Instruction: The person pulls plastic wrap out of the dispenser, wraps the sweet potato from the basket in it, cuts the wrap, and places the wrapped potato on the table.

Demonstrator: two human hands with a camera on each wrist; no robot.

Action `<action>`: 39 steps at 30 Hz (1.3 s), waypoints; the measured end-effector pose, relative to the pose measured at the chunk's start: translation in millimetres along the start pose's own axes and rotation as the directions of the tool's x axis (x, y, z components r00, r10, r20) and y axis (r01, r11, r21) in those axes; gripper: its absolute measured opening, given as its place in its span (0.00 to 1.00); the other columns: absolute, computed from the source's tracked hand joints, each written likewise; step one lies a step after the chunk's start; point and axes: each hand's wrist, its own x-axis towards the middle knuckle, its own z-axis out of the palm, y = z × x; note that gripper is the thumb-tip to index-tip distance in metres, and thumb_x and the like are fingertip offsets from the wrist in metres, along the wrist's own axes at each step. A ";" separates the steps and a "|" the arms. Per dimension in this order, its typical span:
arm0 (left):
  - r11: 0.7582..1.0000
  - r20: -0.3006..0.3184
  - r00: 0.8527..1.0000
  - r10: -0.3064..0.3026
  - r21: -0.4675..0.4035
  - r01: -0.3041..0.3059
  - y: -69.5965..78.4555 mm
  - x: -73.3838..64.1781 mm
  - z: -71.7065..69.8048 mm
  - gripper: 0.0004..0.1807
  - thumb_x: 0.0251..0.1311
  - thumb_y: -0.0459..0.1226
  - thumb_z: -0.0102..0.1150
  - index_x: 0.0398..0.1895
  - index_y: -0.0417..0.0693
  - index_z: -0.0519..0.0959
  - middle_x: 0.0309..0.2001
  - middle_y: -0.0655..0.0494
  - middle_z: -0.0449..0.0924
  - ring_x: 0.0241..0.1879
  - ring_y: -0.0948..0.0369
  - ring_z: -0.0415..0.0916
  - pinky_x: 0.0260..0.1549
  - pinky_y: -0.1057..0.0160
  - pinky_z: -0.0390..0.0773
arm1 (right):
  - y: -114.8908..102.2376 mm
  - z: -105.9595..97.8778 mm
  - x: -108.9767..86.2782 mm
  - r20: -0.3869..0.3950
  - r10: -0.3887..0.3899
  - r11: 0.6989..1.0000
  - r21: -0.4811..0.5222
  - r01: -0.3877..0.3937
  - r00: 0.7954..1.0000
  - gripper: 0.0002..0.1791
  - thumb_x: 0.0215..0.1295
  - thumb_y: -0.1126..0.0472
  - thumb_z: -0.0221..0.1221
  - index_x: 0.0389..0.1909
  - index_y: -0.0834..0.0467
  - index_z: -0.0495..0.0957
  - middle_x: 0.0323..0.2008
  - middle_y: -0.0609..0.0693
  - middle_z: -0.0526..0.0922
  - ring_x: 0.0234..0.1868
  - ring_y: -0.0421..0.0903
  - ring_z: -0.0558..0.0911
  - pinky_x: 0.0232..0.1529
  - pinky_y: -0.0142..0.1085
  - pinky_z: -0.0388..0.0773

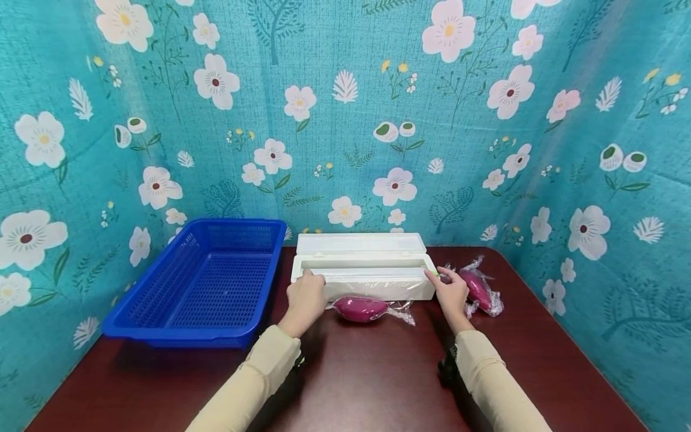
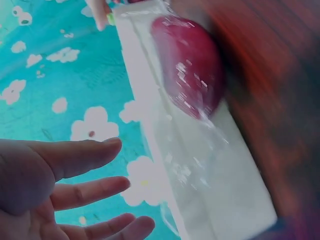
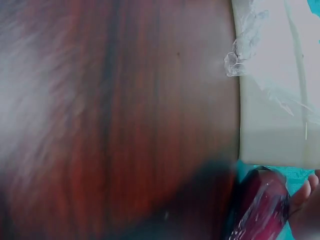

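Note:
A long white cling film dispenser box [image 1: 378,289] stands at the back of the table, its lid [image 1: 361,243] raised. My left hand [image 1: 306,297] is at the box's front left corner. In the left wrist view, its thumb and fingers [image 2: 92,192] are extended and spread, with nothing between them. At the right end, my right hand [image 1: 450,294] pinches a small green piece [image 1: 436,274] between thumb and index finger. Against the box's front lies a purple-red oblong item [image 1: 360,309] wrapped in clear film, its ends twisted.
A second film-wrapped purple-red item [image 1: 477,288] lies right of the box, beside my right hand. To the left stands a blue perforated basket [image 1: 259,300]. The dark red-brown table [image 1: 372,378] ends at a flowered turquoise curtain [image 1: 345,150] behind and at both sides.

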 end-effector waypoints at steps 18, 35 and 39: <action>0.984 -0.001 0.996 0.086 -0.158 -0.085 51.2 13.7 10.8 0.07 0.49 0.41 0.61 0.26 0.47 0.83 0.27 0.52 0.80 0.29 0.53 0.76 0.22 0.53 0.74 | -2.1 13.2 -5.3 0.026 0.183 0.980 0.077 -0.185 0.983 0.29 0.45 0.54 0.68 0.48 0.65 0.75 0.39 0.61 0.78 0.23 0.48 0.78 0.24 0.49 0.74; 0.914 0.078 0.960 0.271 -0.335 -0.230 96.5 32.1 38.4 0.08 0.45 0.37 0.66 0.31 0.47 0.83 0.32 0.57 0.82 0.36 0.57 0.77 0.34 0.62 0.73 | 3.9 8.1 -2.4 0.290 0.261 0.841 0.400 -0.365 0.921 0.29 0.53 0.67 0.62 0.58 0.65 0.67 0.52 0.61 0.69 0.14 0.37 0.74 0.17 0.30 0.74; 0.799 0.063 0.954 0.293 -0.564 -0.208 105.6 43.7 53.4 0.12 0.47 0.33 0.65 0.36 0.40 0.81 0.36 0.51 0.81 0.40 0.57 0.76 0.41 0.67 0.72 | 6.9 5.4 -1.6 0.314 0.285 0.837 0.379 -0.395 0.905 0.30 0.54 0.66 0.62 0.59 0.62 0.66 0.54 0.58 0.67 0.15 0.37 0.73 0.19 0.30 0.75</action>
